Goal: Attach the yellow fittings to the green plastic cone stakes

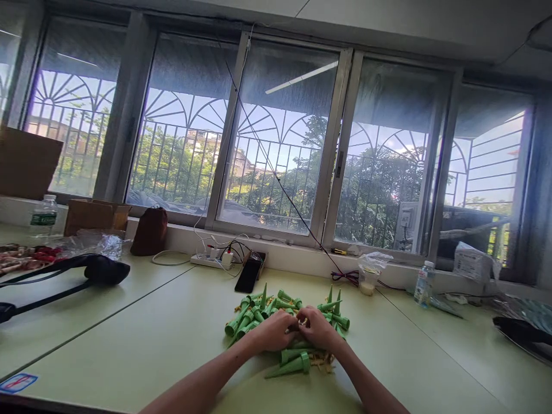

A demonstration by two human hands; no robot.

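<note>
Many green plastic cones [295, 364] lie in a heap on the pale green table [172, 345], with small yellowish pieces [321, 362] among and below them. Over the middle of the heap, my left hand [276, 330] has its fingers bent and pressed together. My right hand [317, 328] meets it there, fingers curled inward, fingertips close to those of the left. Something small and pale shows between the fingertips, too small to make out. Several cones stand upright behind the hands; others lie on their sides.
Behind the heap are a black phone [249, 276], a power strip [211, 261] with cables and a plastic cup [368, 276]. Bottles stand at left [43, 215] and right [424, 283]. A black strapped object [103, 269] lies at left, near a dark red pouch [149, 232].
</note>
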